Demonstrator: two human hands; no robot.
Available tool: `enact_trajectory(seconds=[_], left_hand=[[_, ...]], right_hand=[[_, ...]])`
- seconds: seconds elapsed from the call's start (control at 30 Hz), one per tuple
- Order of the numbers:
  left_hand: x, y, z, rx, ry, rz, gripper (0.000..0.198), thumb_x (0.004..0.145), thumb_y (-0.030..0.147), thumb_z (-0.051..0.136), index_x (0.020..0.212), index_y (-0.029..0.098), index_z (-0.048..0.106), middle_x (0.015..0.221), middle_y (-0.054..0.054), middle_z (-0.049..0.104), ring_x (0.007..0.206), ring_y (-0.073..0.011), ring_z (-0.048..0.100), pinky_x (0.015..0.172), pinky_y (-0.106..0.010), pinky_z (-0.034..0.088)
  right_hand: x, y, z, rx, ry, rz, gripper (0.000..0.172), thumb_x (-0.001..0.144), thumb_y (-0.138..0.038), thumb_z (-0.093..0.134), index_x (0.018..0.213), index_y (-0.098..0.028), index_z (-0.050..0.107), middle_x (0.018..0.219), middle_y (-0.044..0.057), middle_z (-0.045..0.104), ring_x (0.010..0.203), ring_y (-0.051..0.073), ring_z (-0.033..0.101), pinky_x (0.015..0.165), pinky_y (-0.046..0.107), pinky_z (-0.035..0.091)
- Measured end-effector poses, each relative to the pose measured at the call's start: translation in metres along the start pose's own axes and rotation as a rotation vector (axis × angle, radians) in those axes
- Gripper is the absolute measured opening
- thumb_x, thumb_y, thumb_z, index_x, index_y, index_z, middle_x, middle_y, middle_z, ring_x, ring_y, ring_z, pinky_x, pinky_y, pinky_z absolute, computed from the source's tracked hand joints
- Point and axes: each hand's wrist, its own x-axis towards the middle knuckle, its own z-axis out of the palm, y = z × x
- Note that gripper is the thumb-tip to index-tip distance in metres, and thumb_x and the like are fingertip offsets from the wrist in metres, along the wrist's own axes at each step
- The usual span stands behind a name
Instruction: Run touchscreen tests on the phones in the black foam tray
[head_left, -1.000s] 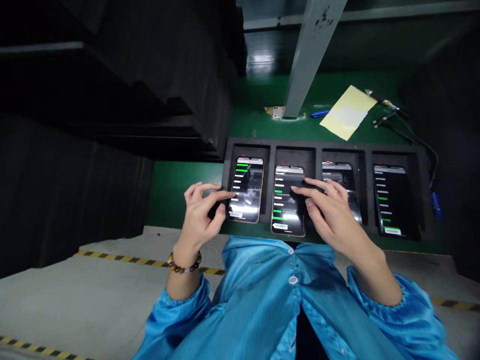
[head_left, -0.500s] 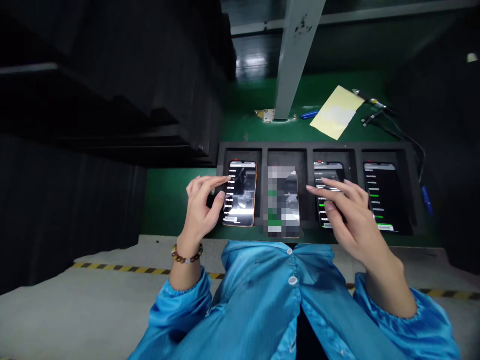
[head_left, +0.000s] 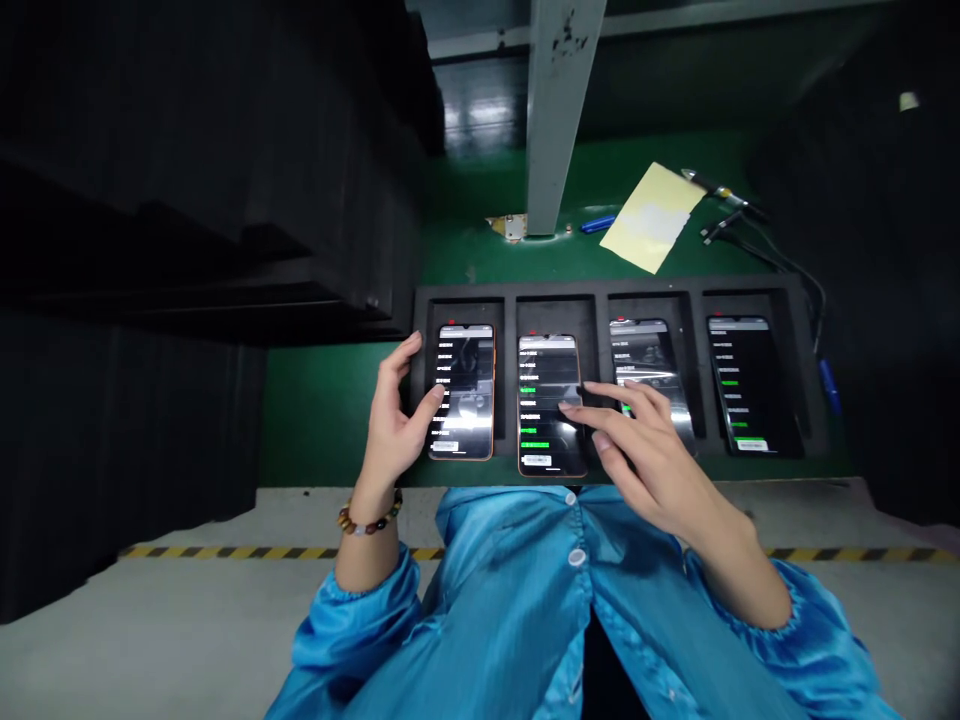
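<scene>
A black foam tray on the green bench holds several lit phones, each in its own slot. My left hand rests at the left edge of the leftmost phone, thumb touching its screen and fingers stretched along the tray's side; it holds nothing. My right hand hovers over the second phone with fingers spread, the index fingertip on its screen. The third phone is partly hidden behind my right hand. The fourth phone lies untouched at the right.
A tall stack of black foam trays fills the left side. A grey metal post stands behind the tray, with a yellow paper sheet, a blue pen and cables near it. A yellow-black striped edge runs along the bench front.
My right hand has come back from the third phone to the second one. My left hand has opened from a pinch and settled along the first phone's left edge. The view shifted.
</scene>
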Motion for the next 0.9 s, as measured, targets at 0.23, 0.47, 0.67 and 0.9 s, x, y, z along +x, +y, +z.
enact_trajectory(seconds=[0.23, 0.47, 0.67, 0.9], left_hand=[[-0.001, -0.005, 0.002, 0.097, 0.011, 0.042, 0.054, 0.108, 0.046, 0.062, 0.158, 0.031, 0.047, 0.172, -0.013, 0.047, 0.162, -0.0285, 0.045, 0.138, -0.055, 0.036], [-0.001, -0.008, 0.002, 0.057, 0.033, 0.037, 0.052, 0.107, 0.044, 0.065, 0.156, 0.033, 0.053, 0.17, -0.01, 0.051, 0.161, -0.0282, 0.047, 0.137, -0.054, 0.035], [-0.002, -0.011, 0.002, 0.078, 0.032, 0.041, 0.052, 0.108, 0.046, 0.063, 0.157, 0.032, 0.053, 0.17, -0.012, 0.051, 0.161, -0.0286, 0.046, 0.137, -0.055, 0.035], [-0.002, -0.009, 0.001, 0.044, 0.009, 0.038, 0.054, 0.108, 0.045, 0.062, 0.159, 0.032, 0.05, 0.173, -0.011, 0.048, 0.163, -0.0288, 0.044, 0.138, -0.055, 0.034]], right_hand=[[0.0, -0.007, -0.005, 0.059, -0.088, -0.019, 0.039, 0.109, -0.018, 0.051, 0.143, -0.031, 0.064, 0.133, 0.003, 0.081, 0.148, 0.03, 0.059, 0.128, 0.064, 0.033], [0.006, -0.005, -0.003, 0.001, -0.023, 0.008, 0.04, 0.109, -0.017, 0.048, 0.144, -0.027, 0.064, 0.142, 0.006, 0.077, 0.149, 0.031, 0.059, 0.125, 0.063, 0.037], [-0.002, -0.01, -0.001, 0.064, -0.079, -0.09, 0.035, 0.107, -0.017, 0.054, 0.138, -0.026, 0.067, 0.128, 0.003, 0.083, 0.146, 0.029, 0.061, 0.128, 0.06, 0.034], [0.011, -0.007, 0.001, 0.0, 0.039, 0.0, 0.042, 0.107, -0.016, 0.047, 0.143, -0.027, 0.065, 0.141, 0.006, 0.077, 0.146, 0.031, 0.061, 0.124, 0.061, 0.039]])
